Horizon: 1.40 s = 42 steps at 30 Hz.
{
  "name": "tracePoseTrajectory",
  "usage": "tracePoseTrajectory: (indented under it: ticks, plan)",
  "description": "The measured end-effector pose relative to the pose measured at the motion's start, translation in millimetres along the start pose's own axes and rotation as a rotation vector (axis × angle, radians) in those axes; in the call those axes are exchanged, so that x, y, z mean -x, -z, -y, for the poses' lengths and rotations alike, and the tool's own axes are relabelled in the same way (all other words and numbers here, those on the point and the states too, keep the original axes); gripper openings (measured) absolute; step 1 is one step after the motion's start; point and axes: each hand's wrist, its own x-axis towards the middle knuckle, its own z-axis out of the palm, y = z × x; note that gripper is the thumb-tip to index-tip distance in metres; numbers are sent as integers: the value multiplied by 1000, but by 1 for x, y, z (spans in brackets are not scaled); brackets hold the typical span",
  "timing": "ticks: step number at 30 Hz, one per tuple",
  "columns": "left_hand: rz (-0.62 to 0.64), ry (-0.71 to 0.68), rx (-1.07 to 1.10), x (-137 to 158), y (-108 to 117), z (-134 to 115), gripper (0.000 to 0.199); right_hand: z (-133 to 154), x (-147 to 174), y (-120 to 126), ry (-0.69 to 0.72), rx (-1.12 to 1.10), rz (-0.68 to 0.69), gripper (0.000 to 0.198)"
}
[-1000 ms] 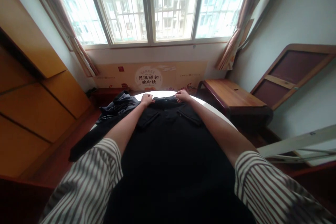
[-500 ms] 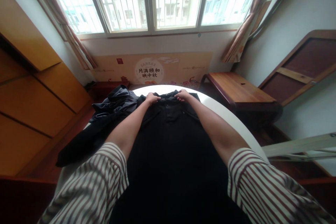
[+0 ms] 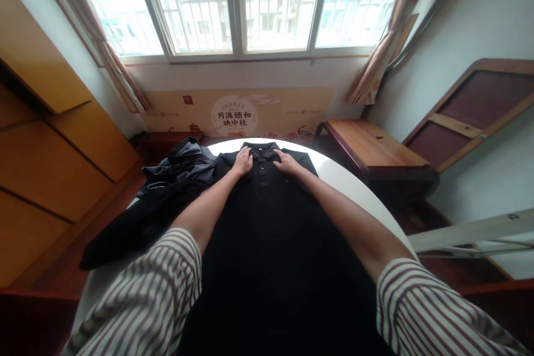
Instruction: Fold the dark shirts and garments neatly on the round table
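In the head view, a black polo shirt (image 3: 271,233) lies front up on a round white worktop (image 3: 354,186), its collar (image 3: 269,153) squared near the far edge; the body appears smoothed out and unfolded, its hem lost in shadow. The left hand (image 3: 243,162) and right hand (image 3: 287,163) flank the collar, fingers loosely spread, pinching nothing visible. A heap of dark grey clothing (image 3: 189,156) and a black garment (image 3: 129,228) crowd the left side; a wooden side table (image 3: 375,144) stands beyond at right.
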Motion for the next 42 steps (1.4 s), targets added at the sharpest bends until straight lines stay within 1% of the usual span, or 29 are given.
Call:
tracePoseTrajectory:
  ticks: [3,5,6,7,9,11,14,17,22,25,27,29,31,32,33,34,35,37,39,42]
  plan:
    - [32,-17,-84,6,6,-19,43,19,25,-1,85,85,9,54]
    - [60,-52,-125,22,15,-36,42,33,55,1,160,140,23,50]
    - [88,-85,-154,35,20,-44,41,40,75,2,210,174,43,49]
    - [126,-128,-190,52,26,-52,41,45,98,2,269,217,70,49]
    - [226,-227,-277,98,39,-64,42,52,150,3,376,279,141,54]
    - [322,-294,-332,151,53,-68,48,54,204,3,406,289,214,60]
    - [452,-312,-341,228,77,-59,58,51,274,6,378,289,273,61]
    - [516,-296,-355,286,104,-42,63,45,327,13,355,282,280,61]
    - [481,-233,-423,360,148,-22,64,38,397,25,310,304,246,61]
    - [443,-217,-439,406,167,-15,65,37,435,27,305,326,218,66]
    - [371,-188,-424,436,174,-11,64,36,457,28,301,332,184,68]
    - [237,-115,-388,461,178,-9,61,34,475,28,285,341,136,70]
    - [81,-3,-329,478,181,-11,57,31,489,28,272,360,94,73]
    - [24,67,-291,484,184,-14,57,29,495,28,276,372,81,75]
    - [-8,146,-246,487,187,-18,58,27,499,28,285,382,74,77]
    - [-10,228,-191,489,191,-23,60,26,503,27,295,390,69,79]
    - [15,306,-117,489,195,-29,63,24,505,27,305,396,64,80]
    - [107,431,77,487,203,-41,71,22,507,26,319,399,48,80]
    - [182,513,283,484,210,-50,76,22,506,25,323,402,30,77]
    - [212,625,494,483,215,-56,85,29,494,30,296,392,8,66]
